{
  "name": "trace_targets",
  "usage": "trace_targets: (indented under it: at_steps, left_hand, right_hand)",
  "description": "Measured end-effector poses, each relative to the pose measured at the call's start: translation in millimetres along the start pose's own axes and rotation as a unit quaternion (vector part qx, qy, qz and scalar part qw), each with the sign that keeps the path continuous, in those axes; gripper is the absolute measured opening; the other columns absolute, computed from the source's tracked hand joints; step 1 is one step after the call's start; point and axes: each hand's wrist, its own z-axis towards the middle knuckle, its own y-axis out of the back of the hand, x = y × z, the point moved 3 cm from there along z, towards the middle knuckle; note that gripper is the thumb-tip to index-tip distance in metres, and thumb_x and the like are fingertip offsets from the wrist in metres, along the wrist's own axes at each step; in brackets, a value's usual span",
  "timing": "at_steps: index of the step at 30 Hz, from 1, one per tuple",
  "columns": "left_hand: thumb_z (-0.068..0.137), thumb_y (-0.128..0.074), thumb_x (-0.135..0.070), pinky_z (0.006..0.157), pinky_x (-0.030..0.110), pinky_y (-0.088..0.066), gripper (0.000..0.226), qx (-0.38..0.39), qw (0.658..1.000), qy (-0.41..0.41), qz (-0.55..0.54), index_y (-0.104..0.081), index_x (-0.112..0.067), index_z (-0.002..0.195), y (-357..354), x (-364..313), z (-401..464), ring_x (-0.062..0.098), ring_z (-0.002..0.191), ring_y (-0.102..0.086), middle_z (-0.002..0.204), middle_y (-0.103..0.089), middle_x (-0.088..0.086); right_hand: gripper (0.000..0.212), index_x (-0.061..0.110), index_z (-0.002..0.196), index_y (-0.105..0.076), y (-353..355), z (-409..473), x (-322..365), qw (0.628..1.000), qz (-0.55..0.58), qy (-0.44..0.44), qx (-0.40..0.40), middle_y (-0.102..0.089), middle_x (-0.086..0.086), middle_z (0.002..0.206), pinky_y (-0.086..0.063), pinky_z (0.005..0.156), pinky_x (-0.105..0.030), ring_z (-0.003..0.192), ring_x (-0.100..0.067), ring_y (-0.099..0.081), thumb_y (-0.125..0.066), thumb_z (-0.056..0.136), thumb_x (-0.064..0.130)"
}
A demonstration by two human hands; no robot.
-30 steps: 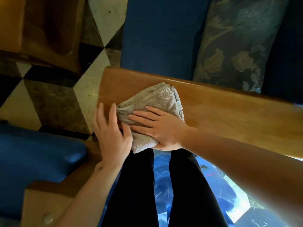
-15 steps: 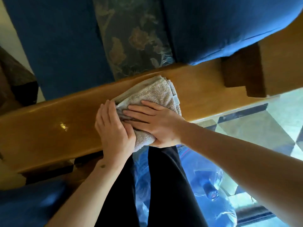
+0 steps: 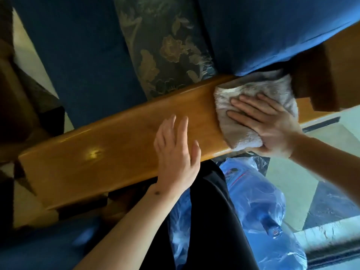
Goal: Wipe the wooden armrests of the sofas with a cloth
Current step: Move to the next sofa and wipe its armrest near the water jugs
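Observation:
A broad, glossy wooden armrest (image 3: 109, 152) runs across the view from lower left to upper right. A folded grey cloth (image 3: 251, 94) lies on its right part, close to the dark wooden post (image 3: 315, 82) of the sofa back. My right hand (image 3: 266, 121) presses flat on the cloth with straight fingers, the thumb at the armrest's near edge. My left hand (image 3: 175, 154) lies with straight, spread fingers over the bare wood near the middle, apart from the cloth.
Blue sofa cushions (image 3: 87, 55) and a floral pillow (image 3: 167, 45) lie beyond the armrest. My dark trouser legs (image 3: 210, 221) and blue plastic-wrapped water bottles (image 3: 263, 211) are below. Patterned tiled floor (image 3: 319, 172) shows right. Another blue seat (image 3: 39, 246) sits lower left.
My right hand has slid the cloth to the right along the armrest up to the back post. My left hand has come off the cloth and stays on the bare wood.

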Motion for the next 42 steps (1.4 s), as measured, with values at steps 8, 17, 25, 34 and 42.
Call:
trace_targets:
  at_steps: [8,17,25,34,42]
  left_hand:
    - [0.097,-0.049,-0.035,0.117,0.057,-0.027,0.059,-0.039,0.990,0.130,0.033,-0.040,-0.013,0.151,70,158,-72,0.038,0.148,-0.025,0.160,-0.031,0.018]
    - [0.095,-0.060,-0.029,0.117,0.060,-0.029,0.064,-0.102,0.950,0.295,-0.002,-0.037,-0.015,0.153,123,284,-118,0.041,0.148,-0.024,0.162,-0.028,0.019]
    - [0.101,-0.045,-0.038,0.114,0.013,-0.017,0.058,-0.191,0.923,0.290,-0.163,-0.033,-0.010,0.151,142,339,-150,0.025,0.140,-0.030,0.154,-0.034,0.019]
    - [0.105,-0.042,-0.032,0.118,0.043,-0.031,0.053,-0.218,0.919,0.293,-0.148,-0.039,-0.009,0.152,170,338,-158,0.026,0.142,-0.033,0.154,-0.043,0.012]
    - [0.103,-0.031,-0.051,0.118,0.045,-0.017,0.063,-0.082,0.972,0.219,-0.002,-0.016,-0.032,0.161,143,267,-136,0.023,0.152,-0.021,0.161,-0.039,-0.006]
  right_hand:
    - [0.092,0.013,0.166,-0.024,-19,42,56,0.999,-0.026,-0.016,0.023,-0.013,-0.012,0.176,-0.011,0.130,-0.056,0.162,-0.035,-0.017,-0.047,0.089,0.058]
    - [0.096,0.017,0.169,-0.008,-58,185,202,0.979,-0.044,0.175,0.096,0.001,-0.010,0.177,0.000,0.131,-0.052,0.164,-0.031,-0.002,-0.039,0.095,0.069]
    - [0.090,0.015,0.166,-0.026,-95,293,371,0.943,-0.011,0.308,0.122,-0.019,-0.016,0.174,-0.006,0.131,-0.055,0.162,-0.035,-0.014,-0.040,0.099,0.073]
    - [0.087,0.012,0.165,-0.029,-106,318,435,0.938,0.008,0.329,0.107,-0.022,-0.015,0.173,-0.009,0.131,-0.054,0.162,-0.033,-0.016,-0.044,0.101,0.068]
    - [0.075,0.014,0.161,-0.040,-85,272,362,0.947,0.061,0.300,0.101,-0.029,-0.010,0.172,-0.015,0.131,-0.052,0.161,-0.029,-0.020,-0.044,0.104,0.062]
